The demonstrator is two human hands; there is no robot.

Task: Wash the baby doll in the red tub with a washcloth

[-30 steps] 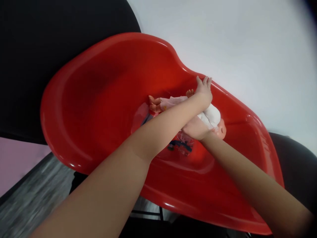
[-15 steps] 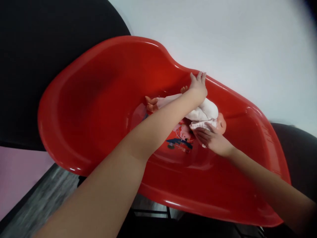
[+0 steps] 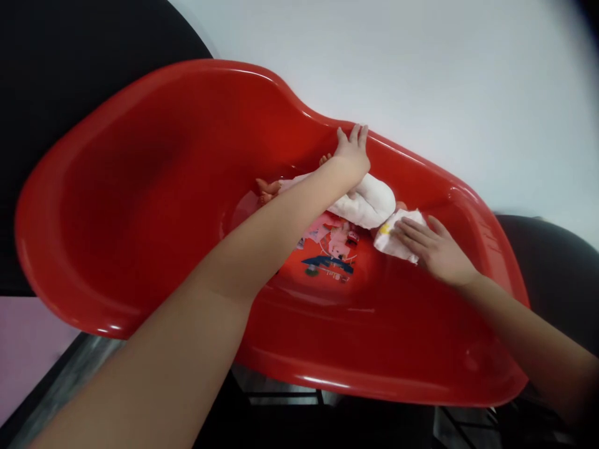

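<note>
A baby doll (image 3: pixel 366 202) in a white outfit lies in the red baby bathtub (image 3: pixel 512 274), its bare feet toward the left. My left hand (image 3: pixel 354 153) is over the doll's upper body, fingers stretched apart toward the tub's back wall; the palm side is hidden. A small white cloth with a yellow mark (image 3: pixel 397 240) covers most of the doll's head. Flat against this cloth rest the fingers of my right hand (image 3: pixel 437 249), the thumb spread away. My left forearm hides part of the doll's legs.
Printed cartoon pictures (image 3: pixel 332 249) decorate the tub floor. Dark rounded surfaces (image 3: pixel 93 50) flank the tub, and a white wall (image 3: pixel 397 56) rises behind it. A pink surface (image 3: pixel 32 349) shows at lower left, with dark bars (image 3: pixel 285 399) beneath the tub.
My right hand and the cloth have moved right, from beside the doll's head to over it. My left hand keeps its place on the doll. The whole view has shifted slightly.
</note>
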